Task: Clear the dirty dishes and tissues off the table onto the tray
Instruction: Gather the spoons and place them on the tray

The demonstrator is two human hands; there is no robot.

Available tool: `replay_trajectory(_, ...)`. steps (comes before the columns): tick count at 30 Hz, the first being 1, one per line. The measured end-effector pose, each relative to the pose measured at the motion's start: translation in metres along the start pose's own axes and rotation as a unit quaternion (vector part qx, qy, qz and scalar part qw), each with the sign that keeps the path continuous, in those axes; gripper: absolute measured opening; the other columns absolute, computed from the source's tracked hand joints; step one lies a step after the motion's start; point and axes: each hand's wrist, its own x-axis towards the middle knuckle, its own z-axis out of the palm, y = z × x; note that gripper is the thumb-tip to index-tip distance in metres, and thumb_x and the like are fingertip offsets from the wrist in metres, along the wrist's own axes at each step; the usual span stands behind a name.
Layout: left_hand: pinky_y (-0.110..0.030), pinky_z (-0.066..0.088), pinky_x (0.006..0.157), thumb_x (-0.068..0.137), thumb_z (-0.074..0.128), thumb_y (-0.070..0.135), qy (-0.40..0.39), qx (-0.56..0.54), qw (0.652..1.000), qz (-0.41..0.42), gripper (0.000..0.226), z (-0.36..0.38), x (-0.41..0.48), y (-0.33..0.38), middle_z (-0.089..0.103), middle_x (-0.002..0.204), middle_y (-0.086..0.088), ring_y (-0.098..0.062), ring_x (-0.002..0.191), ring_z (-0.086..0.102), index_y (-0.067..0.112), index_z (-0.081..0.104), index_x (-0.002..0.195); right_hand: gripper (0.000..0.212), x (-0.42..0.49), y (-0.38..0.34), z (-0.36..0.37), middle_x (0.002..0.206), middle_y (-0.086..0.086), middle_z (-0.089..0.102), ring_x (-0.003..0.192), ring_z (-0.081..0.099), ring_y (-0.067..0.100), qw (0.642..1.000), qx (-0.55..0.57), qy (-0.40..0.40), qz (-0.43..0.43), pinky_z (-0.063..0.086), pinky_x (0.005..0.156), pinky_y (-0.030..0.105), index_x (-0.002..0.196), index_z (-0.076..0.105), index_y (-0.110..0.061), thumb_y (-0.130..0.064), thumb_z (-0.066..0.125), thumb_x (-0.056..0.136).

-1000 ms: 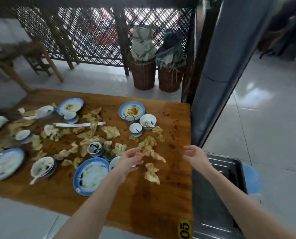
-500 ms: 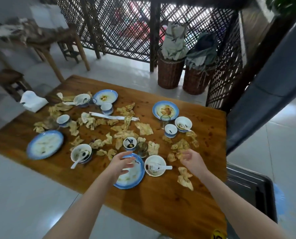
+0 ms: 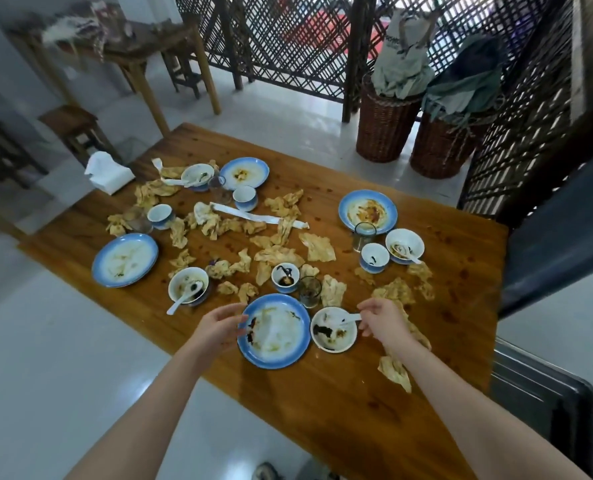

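The left hand (image 3: 219, 329) is at the left rim of the near plate (image 3: 274, 332), thumb above and fingers curled under the edge, gripping it. That blue-rimmed plate holds pale residue and dark sauce smears. Just beside it on the right stands the near bowl (image 3: 333, 330), streaked with dark sauce, with a white spoon (image 3: 345, 320) lying in it. The right hand (image 3: 381, 322) pinches the spoon's handle between thumb and forefinger at the bowl's right edge.

Behind these two sit a small cup (image 3: 285, 277) with dark sauce in it and a glass (image 3: 310, 291) with dark dregs. To the left, a second bowl (image 3: 187, 285) holds a white spoon whose handle sticks out over its rim, and the left plate (image 3: 124, 259) carries only pale smears. On the right side, the right plate (image 3: 367, 213) is smeared with orange sauce; near it are another glass (image 3: 364, 235), a cup (image 3: 374, 258) with a dark streak, and a bowl with a spoon (image 3: 405, 245). At the far end are a plate (image 3: 244, 173) with yellowish residue, a bowl (image 3: 197, 174) and two more cups.

Crumpled, stained tissues (image 3: 277, 254) lie scattered over the wooden surface (image 3: 322, 403) among all the dishes. The dark tray (image 3: 544, 400) sits lower, off the surface's right edge; what it holds cannot be told. Two wicker baskets (image 3: 385, 129) stuffed with cloth stand on the floor beyond
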Motion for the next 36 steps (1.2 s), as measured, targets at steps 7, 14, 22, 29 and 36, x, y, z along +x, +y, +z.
replay_trajectory(7,-0.046,0.045,0.095,0.091,0.061,0.009,0.119,-0.093,0.989,0.0,0.029,-0.051,0.017,-0.009,0.065,0.11,-0.008,-0.023,0.091,0.062,0.014,0.06,0.119,0.014,0.0,-0.05,-0.002,0.081,0.007,0.068,0.072,0.067,0.021,0.994,0.079,0.071,-0.021,0.049,0.057,0.023,0.095,0.064,-0.019,-0.01,0.053,0.094)
replay_trajectory(14,-0.038,0.05,0.082,0.09,0.065,0.014,0.261,-0.114,0.959,0.011,0.035,-0.104,0.062,-0.016,0.056,0.126,-0.011,-0.027,0.103,0.056,0.012,0.055,0.123,0.012,0.0,-0.063,0.042,0.082,0.008,0.065,0.071,0.063,0.02,0.993,0.099,0.07,-0.011,0.047,0.056,0.027,0.092,0.064,-0.018,-0.011,0.054,0.094)
replay_trajectory(22,-0.022,0.05,0.057,0.092,0.057,0.001,0.161,-0.086,0.983,0.003,0.021,-0.123,0.1,-0.003,0.065,0.088,-0.011,-0.02,0.069,0.067,0.002,0.06,0.113,0.013,-0.008,-0.067,0.077,0.079,0.009,0.067,0.07,0.065,0.023,0.984,0.126,0.121,0.028,0.049,0.06,0.031,0.094,0.063,-0.017,-0.011,0.052,0.096)
replay_trajectory(29,-0.02,0.051,0.055,0.091,0.06,0.003,0.093,-0.105,0.989,0.046,0.012,-0.117,0.096,0.04,0.062,0.107,-0.017,-0.018,0.074,0.065,0.008,0.061,0.102,0.013,-0.027,-0.075,0.084,0.079,0.01,0.068,0.065,0.065,0.02,0.976,0.149,0.158,0.033,0.049,0.059,0.031,0.089,0.063,-0.018,-0.011,0.053,0.095)
replay_trajectory(36,-0.019,0.052,0.056,0.091,0.061,0.004,0.028,-0.092,0.993,0.072,0.025,-0.054,0.075,0.07,0.066,0.093,-0.011,-0.013,0.069,0.064,0.012,0.058,0.114,0.012,-0.05,-0.055,0.056,0.079,0.007,0.068,0.067,0.066,0.018,0.96,0.171,0.213,0.062,0.053,0.058,0.029,0.091,0.064,-0.018,-0.012,0.055,0.095)
